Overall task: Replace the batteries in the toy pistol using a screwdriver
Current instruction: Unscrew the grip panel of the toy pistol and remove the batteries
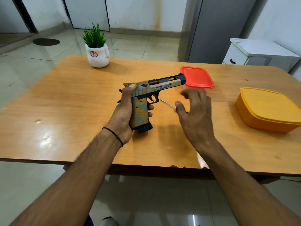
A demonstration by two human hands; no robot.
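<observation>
The left hand (125, 111) grips the toy pistol (156, 86) by its handle. Its fingers (150, 107) curl round the front of the grip and the thumb lies up against the rear of the slide. The pistol is held over the middle of the wooden bench (73, 103), right side up, with its barrel pointing away and to the right. In this view the muzzle overlaps the near edge of a red-lidded container (197, 77). The right hand (195, 115) is spread wide and holds nothing, its fingers (192, 93) relaxed and blurred. It sits just over the screwdriver (167, 104), which lies on the bench beside the pistol's trigger guard. The bare metal shaft shows, along with a sliver of yellow handle under the thumb. The thumb may be touching the handle, though the blur makes that uncertain. Further right stands a closed orange container (267, 110), well apart from the hands. A small potted plant (97, 49) in a white pot stands at the far edge of the bench. A thin black band (114, 134) circles the left wrist.
</observation>
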